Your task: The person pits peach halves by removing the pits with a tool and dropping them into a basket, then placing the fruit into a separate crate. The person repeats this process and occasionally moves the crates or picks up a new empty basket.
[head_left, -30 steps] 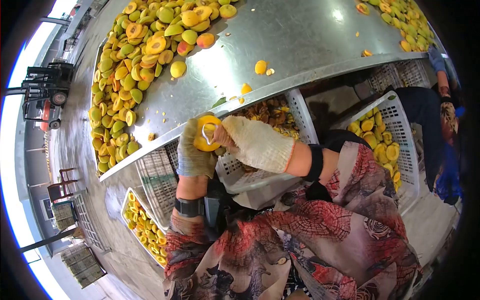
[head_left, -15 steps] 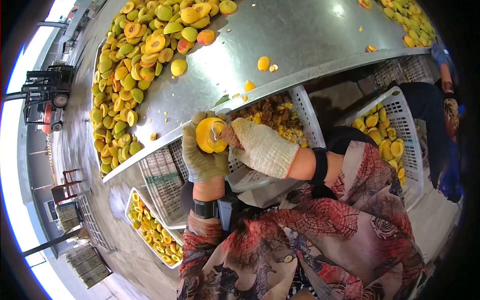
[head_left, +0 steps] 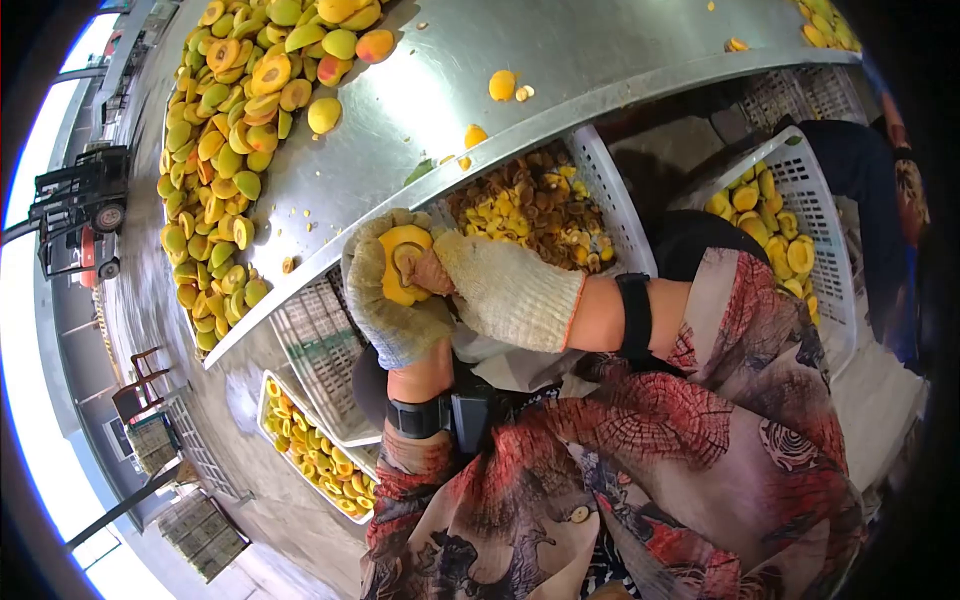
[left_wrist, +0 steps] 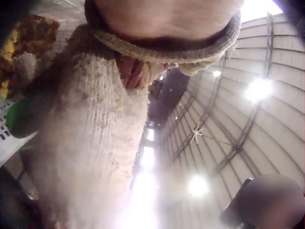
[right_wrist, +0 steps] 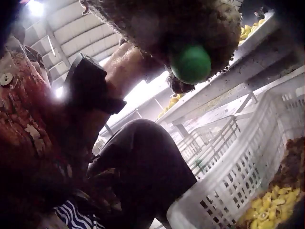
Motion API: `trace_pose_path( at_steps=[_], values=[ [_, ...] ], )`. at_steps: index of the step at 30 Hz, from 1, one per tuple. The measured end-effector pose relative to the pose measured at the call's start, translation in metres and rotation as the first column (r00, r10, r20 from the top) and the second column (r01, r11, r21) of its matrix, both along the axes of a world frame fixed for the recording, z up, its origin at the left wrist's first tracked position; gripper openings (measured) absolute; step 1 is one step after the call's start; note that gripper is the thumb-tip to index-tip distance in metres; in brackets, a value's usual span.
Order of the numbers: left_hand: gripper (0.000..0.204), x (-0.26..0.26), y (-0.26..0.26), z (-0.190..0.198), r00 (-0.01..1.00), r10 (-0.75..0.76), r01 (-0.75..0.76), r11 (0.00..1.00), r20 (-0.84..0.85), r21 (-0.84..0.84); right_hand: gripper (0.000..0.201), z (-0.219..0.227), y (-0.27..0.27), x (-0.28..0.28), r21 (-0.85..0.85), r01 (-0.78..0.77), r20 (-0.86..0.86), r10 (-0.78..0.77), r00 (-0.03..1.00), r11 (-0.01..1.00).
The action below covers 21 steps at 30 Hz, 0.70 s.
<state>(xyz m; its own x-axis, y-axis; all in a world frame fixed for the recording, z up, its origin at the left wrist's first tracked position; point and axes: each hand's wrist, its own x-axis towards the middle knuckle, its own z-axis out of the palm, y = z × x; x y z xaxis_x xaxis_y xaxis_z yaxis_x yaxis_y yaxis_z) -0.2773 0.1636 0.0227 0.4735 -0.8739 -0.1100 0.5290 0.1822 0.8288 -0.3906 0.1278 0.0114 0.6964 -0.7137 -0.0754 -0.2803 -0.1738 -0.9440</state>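
In the head view the gloved left hand (head_left: 392,300) holds a yellow fruit half (head_left: 405,262), its cut face turned up, with fingers curled round it. The gloved right hand (head_left: 505,285) meets it from the other side, bare fingertips bent at the centre of the cut face. A tool seems to be pinched there, with a green round end (right_wrist: 191,64) showing below the glove in the right wrist view; its tip is hidden by the fingers. Glove fabric (left_wrist: 95,124) fills much of the left wrist view, where the fruit cannot be seen.
Beyond the hands is a metal table (head_left: 420,100) with a heap of fruit halves (head_left: 225,150). Under its edge stands a white crate (head_left: 620,205) of scraps. Crates of yellow halves stand at the right (head_left: 820,220) and lower left (head_left: 318,450). Another person (head_left: 860,200) sits at far right.
The right fingertips have moved further over the fruit's centre, hiding the metal loop seen before. The left hand has tilted round the fruit. The head view has shifted, showing more of the scrap crate.
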Motion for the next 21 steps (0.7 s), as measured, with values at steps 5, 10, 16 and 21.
trace_pose_path(
  at_steps=[5,10,16,21],
  values=[
    [0.030,0.005,0.003,0.003,0.992,-0.021,0.019,1.000,0.121,0.015,0.028,-0.033,0.016,0.011,-0.181,-0.061,-0.010,0.061,0.998,0.982],
    [0.031,0.014,0.004,0.004,0.951,-0.159,0.162,0.987,0.264,0.012,0.035,-0.011,0.015,-0.001,-0.160,-0.130,0.042,0.138,0.989,0.978],
    [0.030,0.027,0.001,0.015,0.863,-0.359,0.317,0.933,0.356,0.171,0.038,-0.010,0.018,-0.001,-0.192,-0.158,0.045,0.170,0.985,0.969],
    [0.023,0.035,-0.009,0.038,0.703,-0.556,0.437,0.830,0.444,0.347,0.031,0.004,0.015,-0.007,0.139,-0.309,0.128,0.292,0.948,0.941]
  ],
)
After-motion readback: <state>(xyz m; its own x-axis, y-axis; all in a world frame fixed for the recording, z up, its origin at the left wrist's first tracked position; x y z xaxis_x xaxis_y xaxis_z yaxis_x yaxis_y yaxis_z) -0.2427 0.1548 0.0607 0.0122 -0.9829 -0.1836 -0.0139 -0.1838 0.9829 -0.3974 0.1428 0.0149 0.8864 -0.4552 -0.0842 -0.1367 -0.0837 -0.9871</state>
